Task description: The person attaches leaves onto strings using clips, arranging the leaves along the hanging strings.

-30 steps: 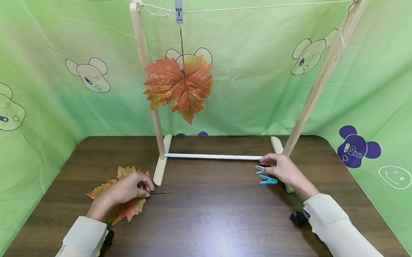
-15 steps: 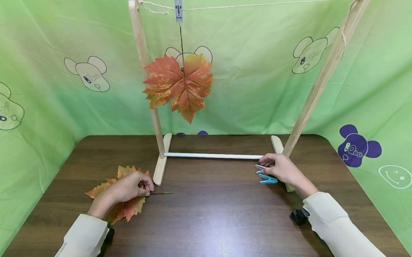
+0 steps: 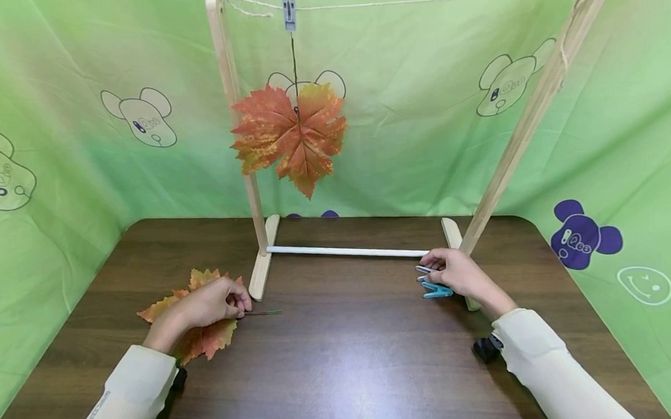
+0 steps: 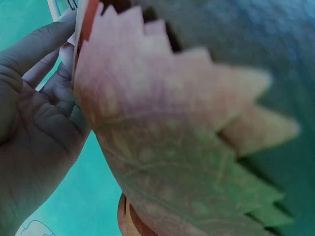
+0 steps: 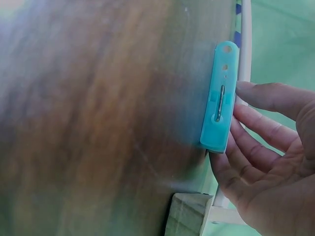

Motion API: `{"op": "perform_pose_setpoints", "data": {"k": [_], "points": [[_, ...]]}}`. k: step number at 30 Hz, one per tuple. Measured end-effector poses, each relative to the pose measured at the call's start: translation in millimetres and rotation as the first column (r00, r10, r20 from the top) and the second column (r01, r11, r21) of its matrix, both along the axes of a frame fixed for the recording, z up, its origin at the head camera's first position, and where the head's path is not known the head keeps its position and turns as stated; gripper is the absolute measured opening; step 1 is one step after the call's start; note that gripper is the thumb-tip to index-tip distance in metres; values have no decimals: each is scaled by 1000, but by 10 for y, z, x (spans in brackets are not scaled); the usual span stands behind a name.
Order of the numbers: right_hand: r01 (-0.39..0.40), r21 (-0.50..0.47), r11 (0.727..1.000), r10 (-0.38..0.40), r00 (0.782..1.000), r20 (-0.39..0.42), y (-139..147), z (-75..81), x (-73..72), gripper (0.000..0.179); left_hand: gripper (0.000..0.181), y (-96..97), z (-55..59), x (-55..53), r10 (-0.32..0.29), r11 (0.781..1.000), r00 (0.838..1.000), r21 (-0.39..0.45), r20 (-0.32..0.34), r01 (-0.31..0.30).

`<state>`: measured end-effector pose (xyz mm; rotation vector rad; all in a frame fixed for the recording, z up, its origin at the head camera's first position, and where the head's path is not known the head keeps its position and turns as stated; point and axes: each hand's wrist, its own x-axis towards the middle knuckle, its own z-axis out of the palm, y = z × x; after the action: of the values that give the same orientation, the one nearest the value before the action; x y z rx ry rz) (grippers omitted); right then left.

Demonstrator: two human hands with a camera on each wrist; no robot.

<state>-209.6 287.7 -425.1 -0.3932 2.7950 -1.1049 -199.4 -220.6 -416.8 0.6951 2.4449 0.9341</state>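
Note:
My left hand (image 3: 207, 304) pinches the thin stem of an orange and yellow artificial maple leaf (image 3: 212, 341) lying on the table at the left. That hand covers part of the leaf; its toothed edge (image 4: 162, 123) fills much of the left wrist view. At the right, my right hand (image 3: 459, 273) grips a pale grey clothespin (image 3: 424, 269) between thumb and fingers. Just in front of it a blue clothespin (image 3: 437, 290) rests on the table. In the right wrist view the blue clothespin (image 5: 220, 98) hides most of the grey one.
A wooden frame has a left post (image 3: 229, 83), a right post (image 3: 539, 110) and a white bottom bar (image 3: 343, 251). String (image 3: 416, 1) spans its top. Another maple leaf (image 3: 290, 133) hangs there from a grey clothespin (image 3: 289, 10). A green printed cloth (image 3: 400, 138) surrounds the brown table (image 3: 331, 366).
The head view has tilted slightly downward, so the frame's top sits higher in the picture. Both hands keep nearly the same places and holds.

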Motion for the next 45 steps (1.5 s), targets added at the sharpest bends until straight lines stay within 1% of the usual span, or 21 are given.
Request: {"op": "perform_pose_setpoints", "data": {"k": [3,11,16,26,31,38,41,45], "points": [[-2,0,1000,2,1000,-6,-7,4,-3,25,16,1,2,-7,-8,1000,1000,-3,-2,8],[-17,13,1000,17,1000,-5,-28,-23,-23,21,17,0,-12,-12,-23,1000,999,4,25,23],[-15,20,1000,15,1000,-4,-35,-16,-25,21,18,-1,-2,-15,-36,999,999,6,18,36],[-16,39,999,17,1000,-19,-51,-8,-23,18,18,-9,3,-20,-41,999,999,8,21,41],[-14,57,998,16,999,-30,-49,-1,-18,15,16,-16,2,-26,-49,999,999,9,9,49],[-3,60,998,5,999,-49,-60,11,-15,15,16,-26,50,-12,-54,998,999,18,-8,54],[6,63,998,-4,999,-44,-53,7,-27,16,16,-25,71,-5,-48,999,999,22,-8,48],[13,63,998,-11,999,-33,-44,5,-39,17,16,-34,98,4,-47,999,999,23,-25,48]]}}
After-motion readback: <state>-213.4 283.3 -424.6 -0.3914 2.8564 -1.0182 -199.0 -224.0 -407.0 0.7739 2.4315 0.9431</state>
